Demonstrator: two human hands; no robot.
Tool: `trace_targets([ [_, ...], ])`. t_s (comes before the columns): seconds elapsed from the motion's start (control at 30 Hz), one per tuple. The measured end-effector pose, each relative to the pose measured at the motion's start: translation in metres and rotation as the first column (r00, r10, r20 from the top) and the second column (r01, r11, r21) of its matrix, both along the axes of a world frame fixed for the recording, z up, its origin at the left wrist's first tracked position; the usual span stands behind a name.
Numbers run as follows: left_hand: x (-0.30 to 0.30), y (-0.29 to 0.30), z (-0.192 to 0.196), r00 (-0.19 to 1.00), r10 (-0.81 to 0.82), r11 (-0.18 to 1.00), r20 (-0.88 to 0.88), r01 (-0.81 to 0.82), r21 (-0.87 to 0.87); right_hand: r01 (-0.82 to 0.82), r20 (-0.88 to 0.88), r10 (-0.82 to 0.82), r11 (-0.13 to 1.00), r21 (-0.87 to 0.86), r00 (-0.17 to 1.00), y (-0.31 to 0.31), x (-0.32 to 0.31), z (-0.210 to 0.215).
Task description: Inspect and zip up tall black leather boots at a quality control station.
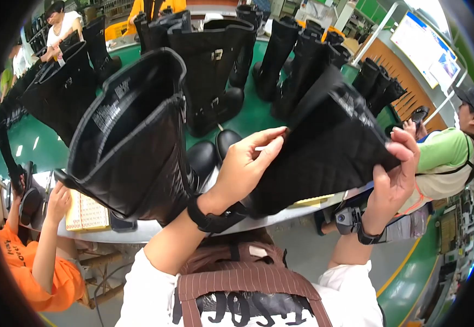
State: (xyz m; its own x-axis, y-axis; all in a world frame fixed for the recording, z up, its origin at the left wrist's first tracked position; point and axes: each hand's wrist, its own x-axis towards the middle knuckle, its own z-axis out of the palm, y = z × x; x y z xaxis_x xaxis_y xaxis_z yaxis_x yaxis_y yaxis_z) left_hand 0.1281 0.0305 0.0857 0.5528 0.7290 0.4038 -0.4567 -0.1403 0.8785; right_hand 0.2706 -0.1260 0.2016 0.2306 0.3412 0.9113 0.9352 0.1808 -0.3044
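I see both hands on a black quilted boot (324, 158): left hand (245, 163) pinching its top edge, right hand (395, 174) gripping its far side, over the green table (253, 117)

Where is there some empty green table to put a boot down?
A bare green strip lies at the left, beside the big quilted boot. A smaller patch sits between the buckled boot and the boot in both hands. The far side is crowded with standing boots.
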Motion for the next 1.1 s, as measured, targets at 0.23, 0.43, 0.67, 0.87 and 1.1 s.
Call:
trace_targets([
  [0.23, -0.035, -0.018, -0.093, 0.823, 0.224, 0.966, -0.521, -0.26, 0.005, -0.082, -0.375, 0.155, 0.975, 0.205, 0.914, -0.012, -0.008, -0.078],
  [0.43, -0.033, -0.02, -0.128, 0.788, 0.101, 0.982, -0.607, -0.176, -0.065, -0.553, -0.825, 0.067, 0.771, -0.315, 0.562, 0.004, -0.043, -0.192],
  [0.67, -0.024, -0.007, -0.121, 0.675, -0.017, 0.995, -0.738, 0.086, 0.056, -0.261, -0.571, 0.009, 0.895, -0.362, 0.821, 0.001, -0.048, -0.191],
  [0.87, -0.018, -0.011, -0.117, 0.681, -0.347, 0.938, -0.645, 0.244, -0.247, -0.213, -0.49, -0.058, 0.851, -0.48, 0.87, -0.014, -0.038, -0.193],
  [1.1, -0.024, -0.011, -0.117, 0.695, -0.497, 0.865, -0.52, 0.352, -0.357, -0.297, -0.573, 0.021, 0.87, -0.393, 0.819, -0.01, -0.039, -0.208],
])
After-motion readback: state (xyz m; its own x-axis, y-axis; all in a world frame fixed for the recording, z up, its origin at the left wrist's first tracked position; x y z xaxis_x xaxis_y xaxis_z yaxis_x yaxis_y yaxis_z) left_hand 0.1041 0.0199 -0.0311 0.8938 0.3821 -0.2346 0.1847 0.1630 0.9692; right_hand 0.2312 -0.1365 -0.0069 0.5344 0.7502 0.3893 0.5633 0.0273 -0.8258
